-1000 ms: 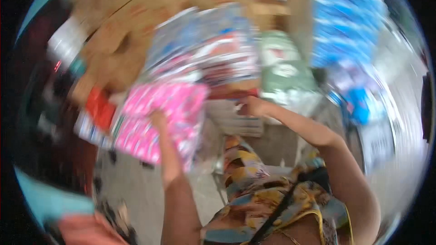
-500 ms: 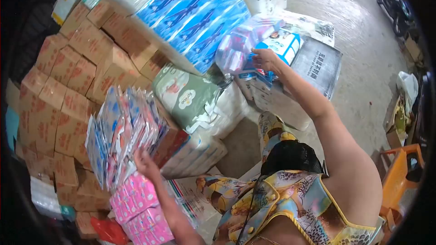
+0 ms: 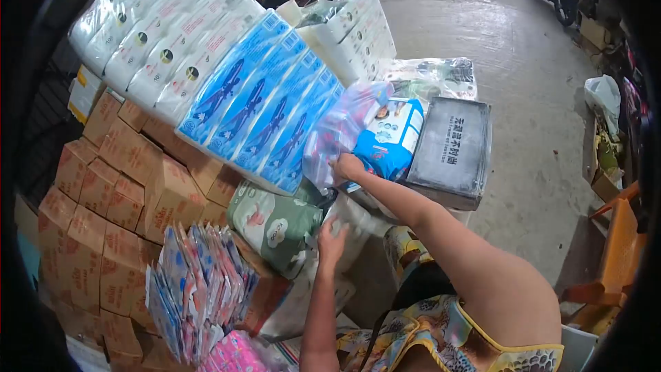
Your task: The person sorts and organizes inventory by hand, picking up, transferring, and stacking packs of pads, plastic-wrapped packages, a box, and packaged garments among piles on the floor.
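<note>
My right hand (image 3: 350, 167) is closed on the lower edge of a see-through plastic bag (image 3: 337, 131) holding pink and purple packs. Beside that bag lies a blue-and-white pack (image 3: 389, 139) with a printed picture. My left hand (image 3: 332, 235) has its fingers apart and holds nothing. It is in front of a green package (image 3: 274, 219) and a whitish plastic bag (image 3: 358, 231); whether it touches either, I cannot tell. Farther left stands a bundle of flat plastic-wrapped packets (image 3: 200, 286), with a pink pack (image 3: 237, 353) below it.
Blue paper packs (image 3: 255, 107) and white wrapped rolls (image 3: 172, 34) are stacked at the upper left. Brown cartons (image 3: 113, 217) pile up along the left. A dark grey box (image 3: 451, 145) sits right of the blue-and-white pack. An orange chair (image 3: 616, 255) is at the right edge.
My left hand has moved from the flat packets up and right to the green package. My right hand has come down and left onto the see-through bag. The camera view has shifted.
</note>
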{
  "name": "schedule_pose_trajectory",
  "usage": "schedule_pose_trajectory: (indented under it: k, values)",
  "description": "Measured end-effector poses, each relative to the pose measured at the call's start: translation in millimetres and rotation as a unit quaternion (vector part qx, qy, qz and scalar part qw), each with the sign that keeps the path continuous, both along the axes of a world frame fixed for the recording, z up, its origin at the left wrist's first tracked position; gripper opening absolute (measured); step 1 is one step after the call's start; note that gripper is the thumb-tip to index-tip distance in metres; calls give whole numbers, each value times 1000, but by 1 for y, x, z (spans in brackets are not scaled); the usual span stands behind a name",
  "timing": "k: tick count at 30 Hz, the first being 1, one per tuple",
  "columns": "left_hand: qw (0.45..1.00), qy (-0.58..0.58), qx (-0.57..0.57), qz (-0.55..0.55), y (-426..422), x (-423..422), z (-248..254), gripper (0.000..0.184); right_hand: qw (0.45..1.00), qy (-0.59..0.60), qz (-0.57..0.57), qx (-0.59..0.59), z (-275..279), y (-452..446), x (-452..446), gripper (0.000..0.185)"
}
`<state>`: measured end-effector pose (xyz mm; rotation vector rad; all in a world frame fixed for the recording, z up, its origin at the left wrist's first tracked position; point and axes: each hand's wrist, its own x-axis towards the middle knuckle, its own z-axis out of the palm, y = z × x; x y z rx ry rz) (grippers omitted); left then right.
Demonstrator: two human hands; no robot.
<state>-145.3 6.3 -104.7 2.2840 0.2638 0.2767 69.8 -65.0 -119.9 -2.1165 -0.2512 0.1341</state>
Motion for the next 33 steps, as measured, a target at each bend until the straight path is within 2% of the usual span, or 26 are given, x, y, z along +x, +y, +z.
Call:
schedule_pose_trajectory:
  k: [1, 3, 4, 6, 7, 8, 9, 10, 11, 12, 13, 15, 16, 18, 20, 22, 23, 24, 25, 27, 28, 29, 30, 31, 33]
  values:
    - [1000, -3, -2, -1, 1, -2, -12, 40, 999, -18, 34, -18, -1, -2, 2, 49]
    - [989, 17, -144, 8, 8, -5, -35, 38, 998, -55, 35, -8, 4, -15, -1, 48]
    - [989, 15, -146, 8, 11, -7, -40, 38, 998, -50, 43, 21, 4, -19, -1, 43]
    - [959, 121, -253, 52, 14, -14, -35, 49, 996, -45, 56, 49, 6, -27, -3, 39]
    - [958, 119, -255, 55, 14, -18, -33, 49, 983, 30, 86, 161, 7, -31, -4, 36]
    - [926, 133, -342, 91, 11, -23, -25, 58, 950, 105, 114, 271, 11, -36, -9, 33]
    - [884, 145, -426, 126, 9, -25, -19, 66, 922, 124, 127, 343, 30, -53, -27, 25]
    - [883, 143, -427, 129, 9, -25, -17, 66, 897, 166, 142, 385, 39, -65, -38, 22]
    - [856, 142, -481, 125, 9, -24, -15, 69, 868, 209, 155, 424, 46, -76, -49, 20]
    - [825, 142, -533, 121, 8, -23, -14, 73, 853, 224, 173, 438, 64, -92, -68, 17]
    - [823, 140, -536, 125, 8, -22, -12, 73, 838, 240, 191, 451, 77, -106, -85, 15]
    - [744, 113, -658, 36, 2, -19, -4, 60, 826, 269, 176, 464, 79, -120, -109, 13]
    - [740, 113, -661, 42, -4, -16, 1, 60, 800, 301, 170, 491, 83, -128, -124, 11]
    - [700, -26, -711, -63, -27, -12, 31, 57, 798, 312, 186, 481, 80, -139, -144, 11]
    - [687, -8, -725, -57, -32, -15, 49, 52, 799, 326, 208, 460, 74, -147, -154, 11]
    - [674, 12, -737, -54, -30, -21, 44, 47, 795, 343, 174, 470, 76, -152, -162, 13]
    - [704, 12, -708, -48, -26, -21, 34, 44, 789, 355, 146, 480, 82, -153, -164, 14]
    - [734, 12, -678, -43, -22, -22, 24, 41, 753, 367, 166, 521, 64, -154, -152, 24]
    - [707, 24, -706, 34, -20, -23, 17, 35, 754, 368, 166, 518, 35, -156, -135, 24]
    - [698, 43, -713, 45, -20, -24, 12, 32, 515, 429, 352, 654, -5, -168, -101, 41]
    - [691, 63, -718, 57, -22, -24, 10, 28, 715, 433, 52, 546, 2, -160, -104, 55]
    - [688, 51, -722, 45, -23, -23, 3, 28, 704, 427, 73, 563, 7, -155, -104, 55]
    - [711, 50, -701, 35, -24, -23, -4, 30, 692, 420, 97, 579, 17, -150, -104, 55]
    - [734, 48, -677, 29, -24, -21, -11, 32, 719, 399, 99, 561, 27, -148, -106, 58]
    - [742, 14, -670, 20, -39, -29, 6, 26, 721, 389, 132, 558, 32, -144, -100, 57]
